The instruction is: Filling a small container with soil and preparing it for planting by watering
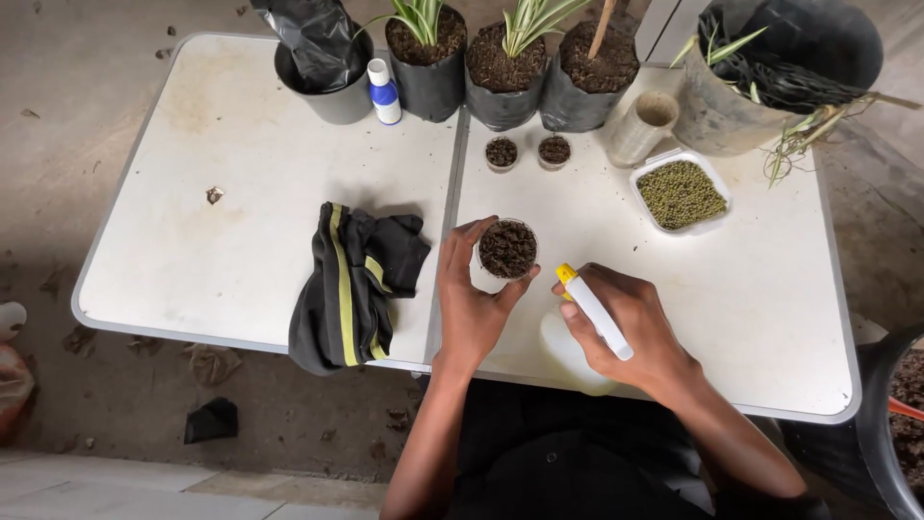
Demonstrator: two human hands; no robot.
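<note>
Head view: a small clear cup of dark soil (507, 248) is enclosed by the left hand (474, 294), whose grip is closed around its left side and near wall, with the cup resting near the middle of the white bench (241, 144), just beside the centre seam and toward the near edge. A white spray bottle with a yellow nozzle (589, 310) is gripped by the right hand (630, 327), the fingers closed around its head, with the nozzle pointed at the cup and close to its rim; the pale body of the bottle is seen below the hand at the near edge. A black cloth with yellow-green stripes (351, 284) is draped over the near edge, left of the seam. Two smaller soil-filled cups (526, 151) are set side by side toward the far edge, and a clear tub of green mung beans (681, 194) is placed toward the far right. Along the far edge, black grow bags holding soil and striped plants (505, 67) are lined up, with a small white bottle with a blue label (384, 92) beside them and a roll of clear tape (643, 125) to their right.
</note>
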